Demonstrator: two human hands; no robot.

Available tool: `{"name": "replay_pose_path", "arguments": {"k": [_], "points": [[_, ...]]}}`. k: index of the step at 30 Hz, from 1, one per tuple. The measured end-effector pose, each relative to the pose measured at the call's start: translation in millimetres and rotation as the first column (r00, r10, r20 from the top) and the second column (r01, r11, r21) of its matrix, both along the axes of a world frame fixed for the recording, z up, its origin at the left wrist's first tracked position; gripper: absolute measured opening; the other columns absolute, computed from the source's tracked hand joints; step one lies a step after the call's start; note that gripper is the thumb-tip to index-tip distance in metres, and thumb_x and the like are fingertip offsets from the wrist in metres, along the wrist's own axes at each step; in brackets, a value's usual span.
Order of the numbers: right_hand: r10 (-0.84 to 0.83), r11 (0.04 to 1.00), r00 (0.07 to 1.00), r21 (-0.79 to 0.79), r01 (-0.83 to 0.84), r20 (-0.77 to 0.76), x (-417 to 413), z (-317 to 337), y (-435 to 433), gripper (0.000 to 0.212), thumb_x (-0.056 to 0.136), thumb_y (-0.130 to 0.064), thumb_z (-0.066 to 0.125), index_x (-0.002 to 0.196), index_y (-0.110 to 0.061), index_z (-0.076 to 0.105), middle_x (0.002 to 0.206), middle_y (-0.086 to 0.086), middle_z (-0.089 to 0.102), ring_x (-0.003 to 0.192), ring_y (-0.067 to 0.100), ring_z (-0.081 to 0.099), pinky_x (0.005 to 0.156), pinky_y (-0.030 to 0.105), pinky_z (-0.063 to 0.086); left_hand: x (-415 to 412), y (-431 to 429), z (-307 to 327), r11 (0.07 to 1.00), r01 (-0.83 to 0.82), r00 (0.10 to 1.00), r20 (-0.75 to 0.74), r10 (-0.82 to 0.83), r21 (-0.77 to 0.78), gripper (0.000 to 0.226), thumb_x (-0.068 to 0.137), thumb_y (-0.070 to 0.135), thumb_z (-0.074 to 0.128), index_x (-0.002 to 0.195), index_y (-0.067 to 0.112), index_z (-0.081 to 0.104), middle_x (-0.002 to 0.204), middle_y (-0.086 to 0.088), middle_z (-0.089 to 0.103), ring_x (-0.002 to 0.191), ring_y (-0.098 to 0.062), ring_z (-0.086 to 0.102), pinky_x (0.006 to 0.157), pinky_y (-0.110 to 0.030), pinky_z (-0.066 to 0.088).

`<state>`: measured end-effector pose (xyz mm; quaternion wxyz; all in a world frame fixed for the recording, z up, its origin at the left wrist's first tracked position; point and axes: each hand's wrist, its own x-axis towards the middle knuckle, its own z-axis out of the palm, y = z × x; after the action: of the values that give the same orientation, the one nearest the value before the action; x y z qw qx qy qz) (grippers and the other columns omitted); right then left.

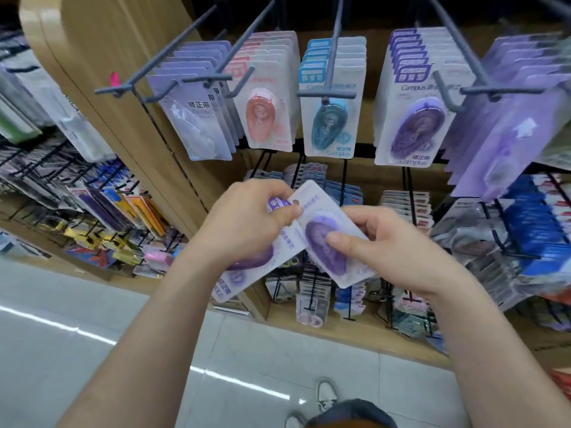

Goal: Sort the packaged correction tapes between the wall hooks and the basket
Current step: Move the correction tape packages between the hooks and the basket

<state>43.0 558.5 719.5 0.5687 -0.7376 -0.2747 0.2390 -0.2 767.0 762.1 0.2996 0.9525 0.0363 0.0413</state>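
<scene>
Two purple packaged correction tapes are in my hands below the wall hooks. My left hand (pixel 247 220) grips one purple pack (pixel 244 273) that slants down to the left, and its thumb also pinches the top of the second pack. My right hand (pixel 386 242) holds the second purple pack (pixel 327 239), thumb pressed on its blister. Above hang rows of packs on grey hooks: a purple row (pixel 414 118), a teal row (pixel 332 118), a pink row (pixel 268 112) and a pale lilac row (pixel 197 118). No basket is in view.
Long grey hook arms (pixel 327 94) jut out toward me at head height. More stationery hangs on black wire hooks (pixel 346 193) below and on the left shelf side (pixel 92 211). A wooden shelf edge (pixel 355 335) and pale tiled floor (pixel 92 319) lie underneath.
</scene>
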Motion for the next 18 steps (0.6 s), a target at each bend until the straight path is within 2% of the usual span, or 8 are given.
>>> {"name": "replay_pose_path", "arguments": {"k": [1, 3, 5, 7, 9, 11, 14, 18], "points": [[-0.061, 0.996, 0.998, 0.059, 0.059, 0.017, -1.8, 0.3, -1.7, 0.022, 0.087, -0.037, 0.063, 0.106, -0.027, 0.071, 0.101, 0.005, 0.075, 0.092, 0.027, 0.07, 0.086, 0.056, 0.054, 1.4, -2.6, 0.0, 0.99, -0.028, 0.999, 0.016, 0.03, -0.137, 0.015, 0.088, 0.034, 0.072, 0.08, 0.022, 0.068, 0.071, 0.0, 0.069, 0.066, -0.011, 0.059, 0.067, -0.033, 0.049], [-0.149, 0.967, 0.988, 0.204, 0.154, -0.04, -6.1, 0.0, -8.3, 0.018, 0.088, -0.03, 0.064, 0.105, -0.027, 0.07, 0.101, 0.001, 0.075, 0.09, 0.018, 0.071, 0.078, 0.042, 0.058, 1.8, -8.3, 1.1, 0.9, -0.049, 0.998, 0.014, 0.062, -0.433, 0.023, 0.083, 0.034, 0.077, 0.076, 0.013, 0.069, 0.063, -0.007, 0.066, 0.058, -0.012, 0.05, 0.061, -0.029, 0.042], [-0.204, 0.931, 0.976, 0.291, 0.219, -0.078, -11.2, -0.4, -17.1, 0.017, 0.089, -0.025, 0.067, 0.106, -0.026, 0.066, 0.098, -0.003, 0.076, 0.086, 0.012, 0.072, 0.069, 0.029, 0.058, 2.0, -14.6, 0.3, 0.808, -0.011, 0.999, 0.018, 0.027, -0.59, 0.027, 0.078, 0.037, 0.075, 0.074, 0.012, 0.067, 0.059, 0.001, 0.063, 0.055, -0.009, 0.049, 0.058, -0.024, 0.041], [-0.249, 0.913, 0.965, 0.311, 0.263, -0.083, -14.5, 0.4, -25.5, 0.021, 0.088, -0.023, 0.065, 0.109, -0.025, 0.064, 0.098, -0.002, 0.076, 0.085, 0.013, 0.072, 0.068, 0.029, 0.057, 4.2, -25.3, 0.7, 0.775, 0.048, 0.998, 0.057, -0.016, -0.63, 0.022, 0.078, 0.035, 0.072, 0.075, 0.014, 0.067, 0.06, 0.007, 0.063, 0.055, -0.006, 0.052, 0.056, -0.019, 0.043], [-0.275, 0.921, 0.96, 0.272, 0.279, -0.053, -15.5, 2.2, -33.0, 0.021, 0.091, -0.022, 0.067, 0.111, -0.025, 0.063, 0.102, -0.003, 0.076, 0.088, 0.013, 0.072, 0.073, 0.031, 0.057, 9.3, -37.3, 1.1, 0.798, 0.106, 0.991, 0.128, -0.037, -0.594, 0.015, 0.085, 0.026, 0.07, 0.075, 0.015, 0.066, 0.06, 0.014, 0.061, 0.055, -0.001, 0.05, 0.056, -0.015, 0.04], [-0.311, 0.922, 0.951, 0.244, 0.302, -0.002, -15.4, 5.5, -38.5, 0.022, 0.091, -0.027, 0.066, 0.112, -0.028, 0.063, 0.105, -0.009, 0.075, 0.095, 0.01, 0.071, 0.079, 0.028, 0.055, 15.0, -51.3, 4.7, 0.818, 0.163, 0.978, 0.198, -0.062, -0.552, 0.014, 0.089, 0.019, 0.069, 0.076, 0.019, 0.066, 0.061, 0.017, 0.061, 0.058, 0.003, 0.051, 0.059, -0.012, 0.04], [-0.431, 0.843, 0.901, 0.38, 0.381, 0.052, -16.2, 12.4, -39.8, 0.025, 0.086, -0.029, 0.064, 0.111, -0.029, 0.063, 0.106, -0.011, 0.075, 0.098, 0.008, 0.071, 0.079, 0.021, 0.055, 22.9, -71.9, 14.4, 0.802, 0.233, 0.952, 0.298, -0.072, -0.551, 0.016, 0.091, 0.017, 0.069, 0.077, 0.023, 0.065, 0.064, 0.017, 0.062, 0.061, 0.004, 0.054, 0.06, -0.012, 0.042], [-0.556, 0.73, 0.826, 0.53, 0.432, 0.094, -14.9, 24.3, -36.4, 0.017, 0.09, -0.025, 0.065, 0.106, -0.028, 0.061, 0.096, -0.013, 0.075, 0.088, 0.006, 0.07, 0.074, 0.021, 0.055, 30.9, -89.5, 26.8, 0.721, 0.307, 0.92, 0.387, -0.058, -0.621, 0.013, 0.091, 0.014, 0.067, 0.081, 0.022, 0.065, 0.07, 0.013, 0.064, 0.064, 0.0, 0.057, 0.063, -0.018, 0.047]]}}
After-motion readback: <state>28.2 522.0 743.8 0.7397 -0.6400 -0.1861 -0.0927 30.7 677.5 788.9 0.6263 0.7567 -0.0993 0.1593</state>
